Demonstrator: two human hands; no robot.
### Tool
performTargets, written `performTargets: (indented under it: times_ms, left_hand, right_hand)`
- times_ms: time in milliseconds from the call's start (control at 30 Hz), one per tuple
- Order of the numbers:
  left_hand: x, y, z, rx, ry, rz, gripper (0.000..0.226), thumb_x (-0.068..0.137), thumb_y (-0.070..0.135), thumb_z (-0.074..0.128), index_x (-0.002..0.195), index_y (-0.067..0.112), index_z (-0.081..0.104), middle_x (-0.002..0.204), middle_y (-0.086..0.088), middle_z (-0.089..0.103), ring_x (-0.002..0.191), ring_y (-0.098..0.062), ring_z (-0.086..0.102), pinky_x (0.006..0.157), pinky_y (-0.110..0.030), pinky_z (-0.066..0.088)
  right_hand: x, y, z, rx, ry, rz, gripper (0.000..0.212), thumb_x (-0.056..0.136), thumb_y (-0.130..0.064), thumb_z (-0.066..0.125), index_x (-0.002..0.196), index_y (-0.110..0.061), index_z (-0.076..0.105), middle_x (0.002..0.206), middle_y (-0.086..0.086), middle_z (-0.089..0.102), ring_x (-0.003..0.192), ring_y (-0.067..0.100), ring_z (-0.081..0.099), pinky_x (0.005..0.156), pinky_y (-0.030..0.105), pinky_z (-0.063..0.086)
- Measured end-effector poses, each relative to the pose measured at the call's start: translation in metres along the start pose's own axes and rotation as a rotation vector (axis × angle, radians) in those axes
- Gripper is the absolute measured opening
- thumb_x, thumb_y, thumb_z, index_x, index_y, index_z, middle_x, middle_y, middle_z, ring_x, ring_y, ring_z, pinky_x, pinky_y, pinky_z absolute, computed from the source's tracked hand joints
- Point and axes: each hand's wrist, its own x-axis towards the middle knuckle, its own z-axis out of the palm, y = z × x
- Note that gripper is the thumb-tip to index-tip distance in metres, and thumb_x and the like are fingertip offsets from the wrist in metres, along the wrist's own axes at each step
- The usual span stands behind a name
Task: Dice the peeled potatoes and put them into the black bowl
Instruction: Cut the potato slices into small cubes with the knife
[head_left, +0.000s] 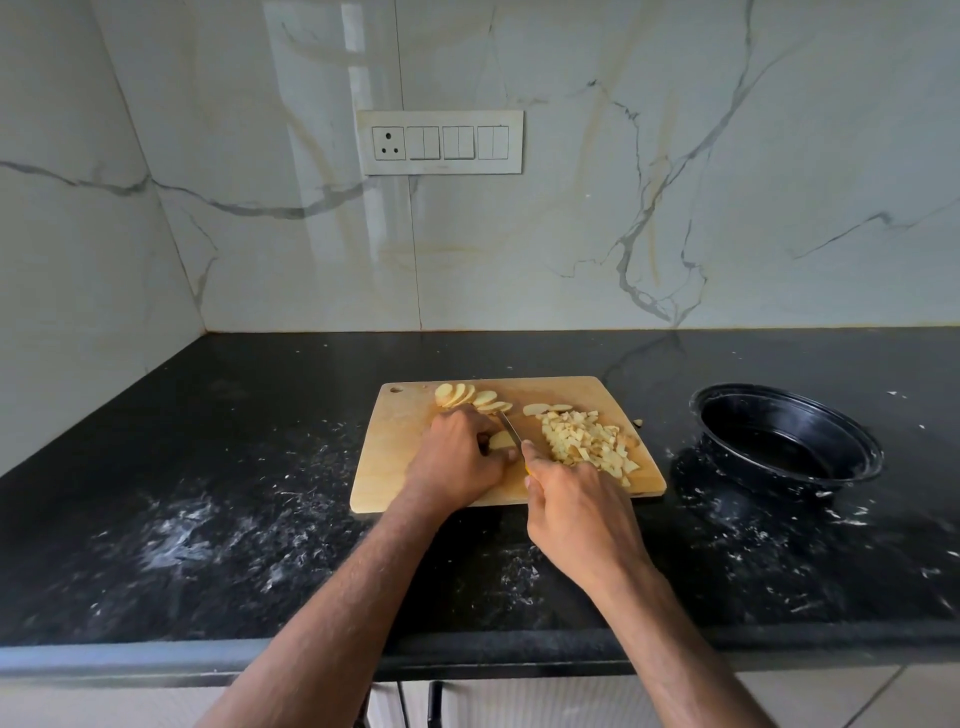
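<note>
Both hands met mid-board: left hand (460, 449) curled over a potato slice (501, 440), right hand (576, 499) gripping the knife (511, 427), blade running away from the person. Black bowl (787, 439) sat well right, nearer the right hand.

Open table (218, 467) stretches left of the cutting board (400, 467), and a bare strip runs along the far wall. On the right, the black bowl (784, 441) stands apart from the board, a clear gap between them. Diced potato (587, 441) crowds the board's right side, slices (467, 397) its far edge.
</note>
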Motion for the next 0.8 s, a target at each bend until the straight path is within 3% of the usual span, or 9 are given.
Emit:
performTargets:
  times_ms: [167,300,433,600,800]
  left_hand:
    - [0.000,0.002,-0.001,-0.030,-0.005,-0.007,0.017,0.082,0.034,0.074,0.087,0.018,0.077,0.092,0.003,0.070,0.083,-0.016,0.060,0.079,-0.036,0.054]
    - [-0.001,0.006,-0.002,-0.034,0.006,-0.031,0.016,0.082,0.032,0.075,0.086,0.016,0.077,0.088,0.001,0.071,0.082,-0.016,0.061,0.077,-0.031,0.053]
    - [-0.002,0.006,-0.001,-0.030,0.004,-0.047,0.013,0.082,0.033,0.076,0.081,0.020,0.074,0.082,0.004,0.069,0.076,-0.013,0.059,0.069,-0.025,0.047]
    - [-0.001,0.006,0.001,-0.027,-0.008,-0.060,0.015,0.081,0.033,0.075,0.078,0.018,0.074,0.078,0.005,0.069,0.073,-0.013,0.059,0.067,-0.028,0.051]
    - [-0.001,0.005,0.002,-0.008,-0.002,-0.068,0.020,0.082,0.033,0.075,0.070,0.026,0.060,0.075,0.007,0.063,0.066,-0.007,0.052,0.057,-0.016,0.034]
  right_hand:
    - [0.001,0.000,0.002,0.011,-0.029,0.012,0.044,0.102,-0.031,0.049,0.146,-0.027,0.048,0.070,-0.010,0.059,0.057,0.009,0.051,0.051,0.019,0.039]
    - [-0.002,0.002,0.001,0.002,-0.033,0.030,0.041,0.102,-0.029,0.049,0.142,-0.027,0.054,0.081,-0.010,0.071,0.056,0.007,0.050,0.053,0.020,0.044]
    - [-0.008,0.002,-0.001,-0.017,-0.055,0.035,0.042,0.101,-0.029,0.048,0.143,-0.027,0.053,0.077,-0.010,0.068,0.057,0.007,0.056,0.054,0.026,0.053]
    - [-0.012,0.000,-0.004,-0.049,-0.043,0.031,0.043,0.100,-0.027,0.050,0.143,-0.027,0.053,0.079,-0.010,0.070,0.057,0.007,0.056,0.052,0.023,0.050]
    - [-0.017,-0.003,-0.007,-0.055,-0.045,0.033,0.044,0.100,-0.027,0.051,0.144,-0.028,0.052,0.081,-0.011,0.071,0.058,0.006,0.058,0.054,0.021,0.052]
